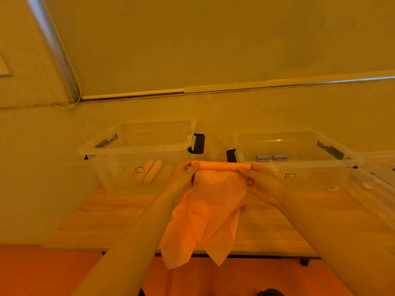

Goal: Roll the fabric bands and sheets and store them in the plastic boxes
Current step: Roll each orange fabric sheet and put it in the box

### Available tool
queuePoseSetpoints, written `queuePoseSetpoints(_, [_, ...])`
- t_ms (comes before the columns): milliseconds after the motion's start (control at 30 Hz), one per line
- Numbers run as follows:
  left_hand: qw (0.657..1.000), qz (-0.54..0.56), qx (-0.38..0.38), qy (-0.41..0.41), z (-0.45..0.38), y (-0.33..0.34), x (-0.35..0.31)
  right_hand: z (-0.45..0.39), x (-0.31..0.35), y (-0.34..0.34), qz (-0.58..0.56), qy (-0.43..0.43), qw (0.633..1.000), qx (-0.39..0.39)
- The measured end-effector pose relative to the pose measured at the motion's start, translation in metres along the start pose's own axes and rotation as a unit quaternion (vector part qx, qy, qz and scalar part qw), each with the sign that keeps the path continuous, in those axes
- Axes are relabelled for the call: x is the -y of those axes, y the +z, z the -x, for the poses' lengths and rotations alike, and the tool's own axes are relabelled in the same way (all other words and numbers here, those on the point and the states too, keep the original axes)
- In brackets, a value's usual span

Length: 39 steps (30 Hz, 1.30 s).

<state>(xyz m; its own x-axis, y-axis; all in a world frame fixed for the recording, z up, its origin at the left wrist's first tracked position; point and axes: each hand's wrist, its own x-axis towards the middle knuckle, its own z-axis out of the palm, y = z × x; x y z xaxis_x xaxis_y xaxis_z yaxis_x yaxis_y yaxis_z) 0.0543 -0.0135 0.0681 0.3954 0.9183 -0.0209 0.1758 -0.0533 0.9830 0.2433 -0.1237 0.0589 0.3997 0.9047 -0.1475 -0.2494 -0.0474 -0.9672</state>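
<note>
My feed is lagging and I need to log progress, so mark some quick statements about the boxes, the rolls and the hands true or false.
1. Both hands hold the orange sheet by its rolled top edge, left hand and right hand at either end. True.
2. The sheet is fully rolled. False: most of it hangs loose below the roll, past the table edge.
3. The left box holds two orange rolls. True.
4. The right box is empty. False: two small grey rolls lie in it.
5. Both boxes have lids on. False: both are open on top.
</note>
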Motion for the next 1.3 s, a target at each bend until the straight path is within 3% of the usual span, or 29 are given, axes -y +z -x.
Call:
queuePoseSetpoints(100, [1.000, -0.004, -0.011, 0.006, 0.001, -0.001, -0.001, 0.000, -0.001, 0.002, 0.058, 0.007, 0.998, -0.005])
queuePoseSetpoints(333, [1.000, 0.005, 0.008, -0.005, 0.003, -0.002, -0.001, -0.005, -0.004, 0.000, 0.043, -0.005, 0.998, -0.047])
queuePoseSetpoints(567, [0.999, 0.016, -0.023, -0.045, -0.001, 0.003, 0.000, 0.000, -0.003, -0.001, 0.024, -0.009, 1.000, -0.015])
queuePoseSetpoints(867, [0.999, 0.022, -0.026, -0.011, 0.001, 0.003, 0.001, -0.005, -0.004, 0.002, 0.054, 0.013, 0.998, -0.027])
queuePoseSetpoints(1067, [0.996, -0.035, -0.086, 0.008, 0.003, 0.007, 0.000, -0.007, -0.005, 0.006, 0.073, -0.001, 0.996, -0.048])
queuePoseSetpoints(1300, [0.999, -0.020, -0.036, -0.007, 0.007, 0.011, -0.004, -0.007, -0.006, 0.005, 0.096, -0.011, 0.993, -0.066])
